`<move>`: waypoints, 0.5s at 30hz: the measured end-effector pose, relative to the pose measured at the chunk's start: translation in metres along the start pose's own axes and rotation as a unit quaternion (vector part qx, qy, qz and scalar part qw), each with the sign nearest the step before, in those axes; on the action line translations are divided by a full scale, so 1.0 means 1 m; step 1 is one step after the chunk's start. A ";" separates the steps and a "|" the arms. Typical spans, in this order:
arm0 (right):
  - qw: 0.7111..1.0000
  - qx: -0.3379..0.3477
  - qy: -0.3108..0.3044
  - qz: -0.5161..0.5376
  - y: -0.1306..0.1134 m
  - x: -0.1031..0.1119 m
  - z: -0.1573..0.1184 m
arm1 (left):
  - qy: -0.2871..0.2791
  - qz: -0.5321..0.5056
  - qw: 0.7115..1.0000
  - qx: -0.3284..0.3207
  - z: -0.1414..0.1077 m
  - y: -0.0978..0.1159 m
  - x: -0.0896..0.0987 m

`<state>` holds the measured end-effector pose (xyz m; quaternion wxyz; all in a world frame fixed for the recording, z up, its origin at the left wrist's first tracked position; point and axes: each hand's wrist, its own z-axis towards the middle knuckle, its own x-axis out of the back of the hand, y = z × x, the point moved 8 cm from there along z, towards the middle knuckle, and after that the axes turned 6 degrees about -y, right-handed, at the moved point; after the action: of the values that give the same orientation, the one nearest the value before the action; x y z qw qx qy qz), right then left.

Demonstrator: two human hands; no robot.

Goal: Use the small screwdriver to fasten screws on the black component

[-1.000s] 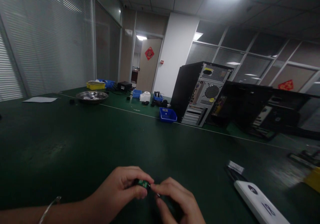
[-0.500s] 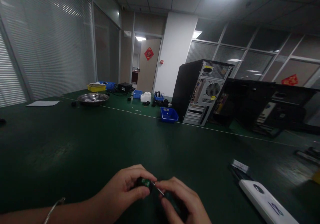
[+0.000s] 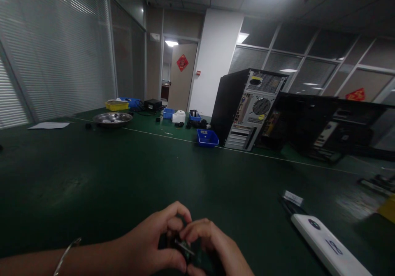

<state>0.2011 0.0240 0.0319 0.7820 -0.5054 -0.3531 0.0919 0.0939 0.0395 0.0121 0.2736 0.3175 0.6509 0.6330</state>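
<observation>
Near the bottom middle of the head view, my two hands meet just above the green tabletop (image 3: 129,185). My left hand (image 3: 154,239), with a bracelet at the wrist, has its fingers curled around a small dark part with a green circuit board (image 3: 187,254), mostly hidden by fingers. Against that part lies a thin silvery metal strip (image 3: 182,245). My right hand (image 3: 217,243) pinches at the strip, its index finger touching the left fingertips. Blur and shadow hide where the strip and the board meet.
A white phone-like device marked 18 (image 3: 331,243) lies at right. Farther back stand a blue bin (image 3: 207,138), a black computer tower (image 3: 233,107) and a metal bowl (image 3: 112,119). Paper (image 3: 49,125) and a yellow basket (image 3: 116,105) are at back left.
My hands have drawn closer together, the right moving left against the left. The small part has turned, so its green board shows less and the metal strip now lies across it.
</observation>
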 end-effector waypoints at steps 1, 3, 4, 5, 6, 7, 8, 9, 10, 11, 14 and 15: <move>1.000 0.000 -0.005 -0.001 -0.001 -0.001 0.001 | -0.005 0.005 1.000 0.002 0.000 0.001 -0.001; 1.000 -0.003 -0.014 -0.006 -0.002 -0.001 0.002 | -0.013 0.013 1.000 0.006 -0.002 0.004 -0.003; 1.000 -0.006 -0.019 -0.010 -0.002 -0.002 0.002 | -0.015 0.017 1.000 0.008 -0.002 0.005 -0.003; 1.000 -0.010 -0.023 -0.015 -0.001 -0.002 0.001 | -0.016 0.019 1.000 0.012 -0.003 0.005 -0.004; 0.999 -0.012 -0.024 -0.019 -0.001 -0.002 0.001 | -0.017 0.018 1.000 0.016 -0.004 0.006 -0.004; 0.999 -0.016 -0.024 -0.022 0.000 -0.002 0.000 | -0.018 0.014 1.000 0.018 -0.004 0.006 -0.004; 0.999 -0.017 -0.024 -0.024 0.001 -0.002 0.000 | -0.019 0.009 1.000 0.020 -0.005 0.007 -0.005; 0.999 -0.018 -0.021 -0.024 0.001 -0.001 0.000 | -0.022 0.005 1.000 0.022 -0.005 0.007 -0.005; 0.999 -0.018 -0.019 -0.023 0.001 -0.001 0.000 | -0.025 0.004 0.999 0.024 -0.005 0.007 -0.006; 0.999 -0.016 -0.019 -0.022 0.001 -0.001 0.000 | -0.028 0.005 0.999 0.025 -0.006 0.007 -0.006; 1.000 -0.009 -0.022 -0.013 0.000 -0.002 0.001 | -0.025 0.027 0.999 0.027 -0.005 0.010 -0.005; 1.000 -0.006 -0.022 -0.010 0.000 -0.002 0.001 | -0.023 0.036 0.999 0.028 -0.005 0.011 -0.005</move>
<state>0.1990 0.0241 0.0316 0.7718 -0.5047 -0.3754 0.0928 0.0944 0.0327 0.0228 0.2562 0.3627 0.6501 0.6166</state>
